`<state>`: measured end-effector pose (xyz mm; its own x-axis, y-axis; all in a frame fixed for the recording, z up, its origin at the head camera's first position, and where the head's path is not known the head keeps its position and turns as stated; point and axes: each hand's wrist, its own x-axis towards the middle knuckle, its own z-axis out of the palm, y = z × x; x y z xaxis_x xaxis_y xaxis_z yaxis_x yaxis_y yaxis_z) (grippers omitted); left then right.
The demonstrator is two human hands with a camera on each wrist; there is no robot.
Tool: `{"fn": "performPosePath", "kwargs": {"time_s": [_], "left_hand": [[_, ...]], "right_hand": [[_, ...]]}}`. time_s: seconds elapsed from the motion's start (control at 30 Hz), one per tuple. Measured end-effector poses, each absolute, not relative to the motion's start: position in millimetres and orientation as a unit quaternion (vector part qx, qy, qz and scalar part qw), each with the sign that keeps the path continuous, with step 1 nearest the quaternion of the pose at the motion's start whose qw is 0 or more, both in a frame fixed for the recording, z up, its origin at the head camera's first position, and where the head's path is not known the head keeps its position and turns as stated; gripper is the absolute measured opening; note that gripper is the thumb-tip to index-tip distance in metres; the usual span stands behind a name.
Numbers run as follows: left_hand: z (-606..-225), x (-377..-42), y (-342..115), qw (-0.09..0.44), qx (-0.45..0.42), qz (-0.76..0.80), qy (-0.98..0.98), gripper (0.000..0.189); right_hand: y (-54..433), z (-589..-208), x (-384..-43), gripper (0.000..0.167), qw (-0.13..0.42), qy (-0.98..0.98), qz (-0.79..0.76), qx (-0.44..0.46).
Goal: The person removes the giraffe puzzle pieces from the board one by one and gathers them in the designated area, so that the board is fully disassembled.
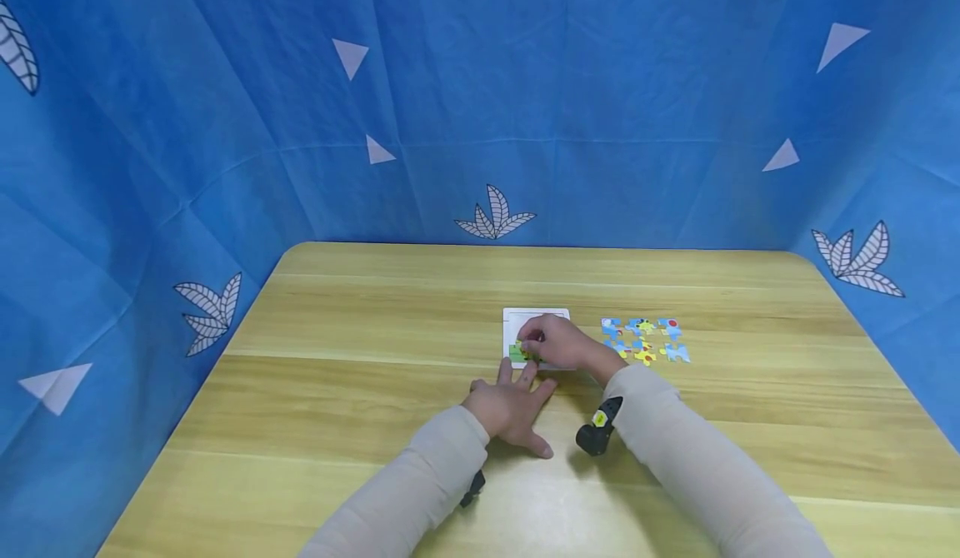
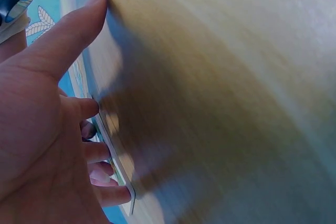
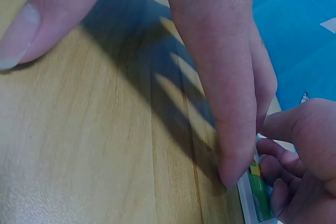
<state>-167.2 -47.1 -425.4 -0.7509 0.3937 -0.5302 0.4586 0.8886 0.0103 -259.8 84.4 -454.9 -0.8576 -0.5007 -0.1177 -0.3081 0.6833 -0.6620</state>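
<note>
A white puzzle tray (image 1: 512, 318) lies on the table, with green jigsaw pieces (image 1: 516, 353) at its near left corner. My left hand (image 1: 512, 412) is spread flat in front of it, fingertips right at the tray's near edge and thumb pointing back along the table. Over the tray, my right hand (image 1: 562, 343) has its fingers curled down and pinches a small green-and-yellow jigsaw piece, mostly hidden by the fingers. In the right wrist view, those fingers (image 3: 286, 161) are beside a green piece (image 3: 258, 195) along the tray's inner edge.
Several loose blue, yellow and red jigsaw pieces (image 1: 643, 351) lie in two rows to the right of the tray. The wooden table (image 1: 360, 308) ends at a blue patterned curtain (image 1: 637, 166). Black wrist cameras (image 1: 597, 429) sit under both sleeves.
</note>
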Motion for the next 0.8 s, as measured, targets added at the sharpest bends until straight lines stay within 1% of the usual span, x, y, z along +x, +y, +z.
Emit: {"fn": "performPosePath", "kwargs": {"time_s": [0.23,0.47,0.57,0.8], "left_hand": [[-423.2,-166.4,-47.0,0.269,0.228,-0.063,0.933,0.095],[-422.4,-166.1,-46.9,0.273,0.227,-0.059,0.933,0.095],[-422.2,-165.9,-47.0,0.273,0.227,-0.055,0.933,0.095],[-421.1,-165.9,-47.2,0.275,0.225,-0.050,0.934,0.095]], "right_hand": [[84.0,-453.8,-259.2,0.011,0.147,0.903,-0.336,-0.225],[83.8,-450.7,-255.0,0.009,0.167,0.897,-0.360,-0.195],[83.2,-448.8,-253.9,0.009,0.166,0.896,-0.366,-0.190],[81.6,-449.7,-253.1,0.012,0.178,0.887,-0.385,-0.181]]}}
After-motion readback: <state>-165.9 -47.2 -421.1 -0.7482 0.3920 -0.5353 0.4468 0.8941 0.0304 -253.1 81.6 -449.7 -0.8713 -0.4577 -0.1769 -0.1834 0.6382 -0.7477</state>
